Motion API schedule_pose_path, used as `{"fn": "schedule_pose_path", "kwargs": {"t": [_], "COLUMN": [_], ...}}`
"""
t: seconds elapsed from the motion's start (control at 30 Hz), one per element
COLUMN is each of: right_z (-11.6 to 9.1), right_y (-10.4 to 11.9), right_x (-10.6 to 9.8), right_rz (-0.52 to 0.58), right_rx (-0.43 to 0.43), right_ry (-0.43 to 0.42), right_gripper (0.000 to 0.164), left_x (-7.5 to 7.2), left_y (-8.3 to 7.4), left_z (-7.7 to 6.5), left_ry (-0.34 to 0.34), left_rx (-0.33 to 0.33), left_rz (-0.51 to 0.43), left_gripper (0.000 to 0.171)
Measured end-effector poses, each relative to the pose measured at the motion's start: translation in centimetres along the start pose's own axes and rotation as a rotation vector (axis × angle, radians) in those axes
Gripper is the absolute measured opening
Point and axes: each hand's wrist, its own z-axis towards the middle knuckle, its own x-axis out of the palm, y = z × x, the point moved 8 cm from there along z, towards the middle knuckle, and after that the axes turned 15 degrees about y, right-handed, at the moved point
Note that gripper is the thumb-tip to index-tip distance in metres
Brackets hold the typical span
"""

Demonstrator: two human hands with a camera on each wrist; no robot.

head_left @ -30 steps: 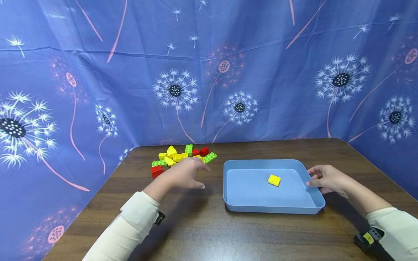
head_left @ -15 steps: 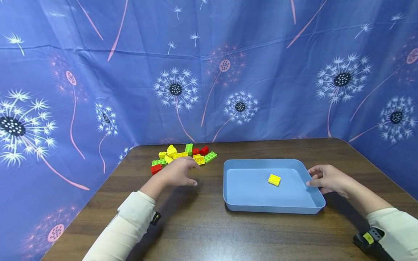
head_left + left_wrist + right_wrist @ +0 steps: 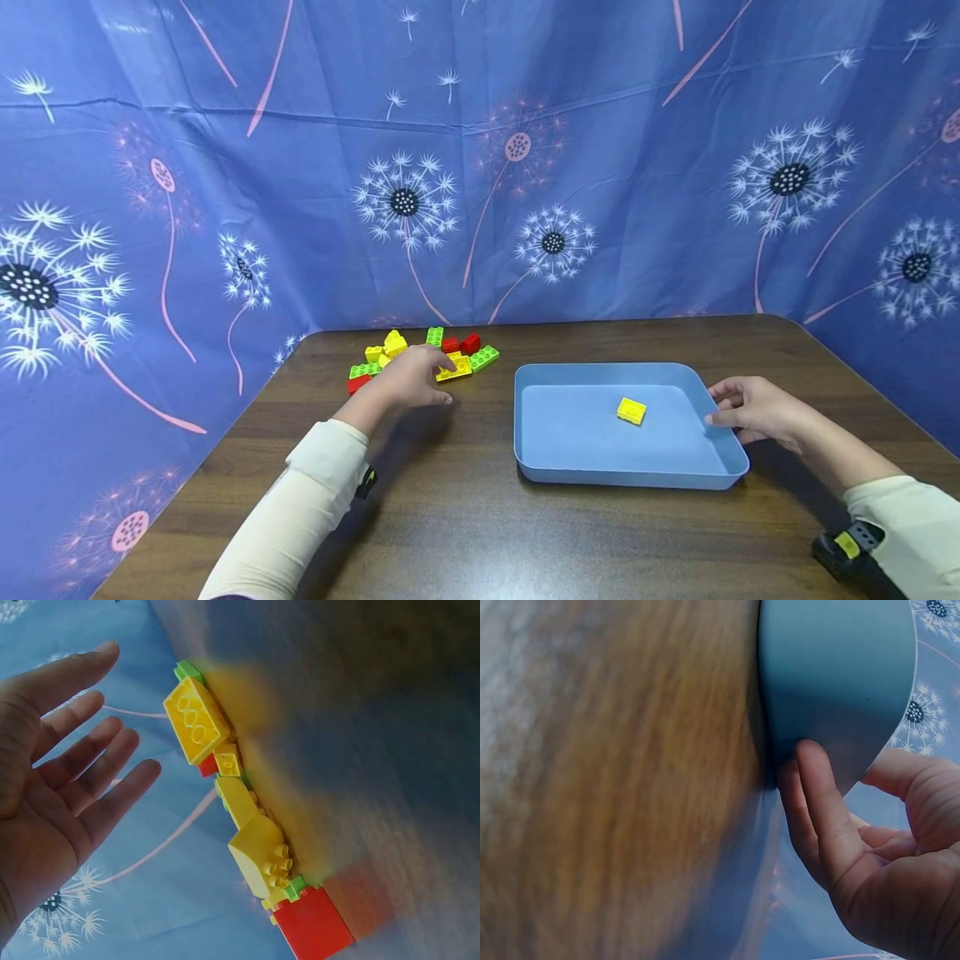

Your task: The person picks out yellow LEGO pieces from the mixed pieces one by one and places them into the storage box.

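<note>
Toward the back left, my left hand (image 3: 408, 379) hovers over a pile of toy building bricks, its fingers spread and holding nothing. A yellow brick (image 3: 456, 367) shows just beyond its fingertips, and the hand covers part of the pile. The left wrist view has the palm bare, with a long yellow brick (image 3: 195, 724) and a red brick (image 3: 315, 926) beside it. On the right, my right hand (image 3: 761, 408) grips the side wall of a blue tray (image 3: 570, 442), thumb over the rim and fingers against the outer wall (image 3: 840, 667). One small yellow brick (image 3: 632, 412) lies in the tray.
Green bricks (image 3: 484, 358) and red bricks (image 3: 470, 342) lie at the pile's right side. Another red brick (image 3: 358, 384) sits at its left front. The wooden table (image 3: 480, 533) ends at a blue dandelion-print curtain (image 3: 480, 167) behind and to the sides.
My left hand has moved left and then a little farther forward over the bricks, uncovering a yellow brick on its right. The right hand and the tray stay in place.
</note>
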Motion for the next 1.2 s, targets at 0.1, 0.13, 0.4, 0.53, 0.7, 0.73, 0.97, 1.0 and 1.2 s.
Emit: {"fn": "schedule_pose_path", "kwargs": {"t": [0.1,0.13,0.4,0.53,0.7,0.73,0.97,1.0,1.2], "right_z": [-0.1,-0.1,0.0,-0.1,-0.2,-0.2,-0.1,-0.1,-0.1], "right_y": [-0.1,-0.1,-0.2,0.0,0.0,0.0,0.0,0.0,-0.1], "right_x": [0.0,0.0,0.2,0.1,0.2,0.3,0.1,0.1,0.0], "right_rz": [0.011,0.013,0.001,-0.029,0.006,0.012,0.012,0.011,0.015], "right_rx": [0.000,-0.005,-0.021,-0.030,-0.026,-0.026,-0.031,-0.029,-0.024], "right_ry": [-0.002,0.000,-0.002,-0.009,-0.002,-0.001,-0.006,-0.008,-0.011], "right_gripper": [0.061,0.060,0.056,0.056,0.057,0.056,0.055,0.055,0.055], "left_x": [-0.2,-0.3,-0.3,-0.3,0.2,0.2,0.4,0.5,1.1], "left_y": [0.5,0.7,1.4,1.7,2.3,2.3,2.1,2.1,1.9], "left_z": [0.9,1.1,2.8,3.9,5.2,5.4,6.0,6.1,6.6], "left_ry": [-0.023,-0.031,-0.028,-0.027,0.006,0.013,0.056,0.064,0.103], "left_rx": [-0.004,-0.011,-0.079,-0.107,-0.169,-0.181,-0.210,-0.211,-0.208], "left_rz": [0.045,0.059,0.146,0.175,0.219,0.232,0.299,0.300,0.340], "left_gripper": [0.046,0.046,0.051,0.053,0.061,0.062,0.059,0.058,0.049]}}
